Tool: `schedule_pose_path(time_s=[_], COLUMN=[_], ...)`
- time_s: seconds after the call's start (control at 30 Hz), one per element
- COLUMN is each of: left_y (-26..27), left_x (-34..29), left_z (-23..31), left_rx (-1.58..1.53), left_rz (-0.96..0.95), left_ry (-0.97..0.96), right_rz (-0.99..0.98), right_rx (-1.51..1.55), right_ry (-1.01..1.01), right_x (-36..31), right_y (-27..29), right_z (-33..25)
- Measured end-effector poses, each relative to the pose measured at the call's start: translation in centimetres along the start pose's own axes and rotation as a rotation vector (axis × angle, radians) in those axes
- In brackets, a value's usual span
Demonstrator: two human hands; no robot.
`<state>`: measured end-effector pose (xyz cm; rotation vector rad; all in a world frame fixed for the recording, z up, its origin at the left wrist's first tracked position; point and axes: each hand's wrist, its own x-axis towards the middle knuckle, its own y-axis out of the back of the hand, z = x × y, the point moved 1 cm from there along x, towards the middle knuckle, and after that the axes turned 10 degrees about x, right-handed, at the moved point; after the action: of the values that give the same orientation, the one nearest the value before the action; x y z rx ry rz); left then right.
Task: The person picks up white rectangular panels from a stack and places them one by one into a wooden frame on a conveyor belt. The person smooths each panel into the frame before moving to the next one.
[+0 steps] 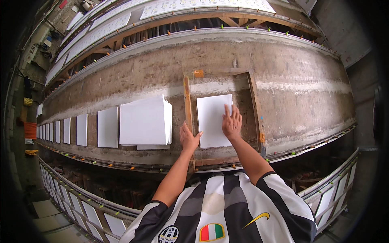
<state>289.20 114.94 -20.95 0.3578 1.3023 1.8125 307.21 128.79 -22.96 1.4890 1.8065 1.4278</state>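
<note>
A wooden frame (187,97) lies on the long table in front of me, with a white sheet (212,121) inside its outline. My right hand (231,123) is over the sheet's right edge. Its fingers point away from me, and at least one fingertip seems to rest on the sheet. At the frame's left rail is my left hand (189,138), fingers spread and thumb reaching toward the sheet's lower left corner. Whether the left fingers press on the rail I cannot tell. A thick stack of white sheets (144,121) sits just left of the frame.
More white sheets (107,127) run in a row to the left along the worn table (300,105). Small coloured pegs (222,26) line the table edges. Behind stands another table with printed sheets (202,7). Racks holding white panels (115,224) are near me, low on both sides.
</note>
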Motion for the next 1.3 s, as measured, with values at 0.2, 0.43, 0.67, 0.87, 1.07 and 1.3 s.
schedule_pose_path(time_s=[0.2, 0.43, 0.67, 0.87, 1.07, 1.3], left_y=[0.1, 1.7, -4.3, -6.4, -5.7, -6.1], left_x=[-0.3, -1.1, 7.4, 8.7, 8.5, 8.4], left_z=[0.1, 4.7, 9.9, 9.6, 10.5, 9.9], left_rx=[0.136, 0.362, 0.188, 0.333, 0.354, 0.372], left_rz=[0.054, 0.2, 0.07, 0.066, 0.06, 0.107], left_ry=[-0.003, -0.232, -0.409, -0.361, -0.363, -0.366], right_rz=[-0.242, -0.264, -0.35, -0.364, -0.285, -0.337], right_rx=[0.077, 0.098, 0.141, 0.192, 0.128, 0.173], right_ry=[0.012, -0.015, -0.053, -0.091, -0.121, -0.05], right_x=[-0.3, 0.0, 0.3, 1.0, 7.7, 4.2], right_y=[-0.3, -0.3, 0.1, -0.8, -1.8, -1.5], right_z=[-0.6, -0.7, -0.4, 0.2, 1.2, 1.1])
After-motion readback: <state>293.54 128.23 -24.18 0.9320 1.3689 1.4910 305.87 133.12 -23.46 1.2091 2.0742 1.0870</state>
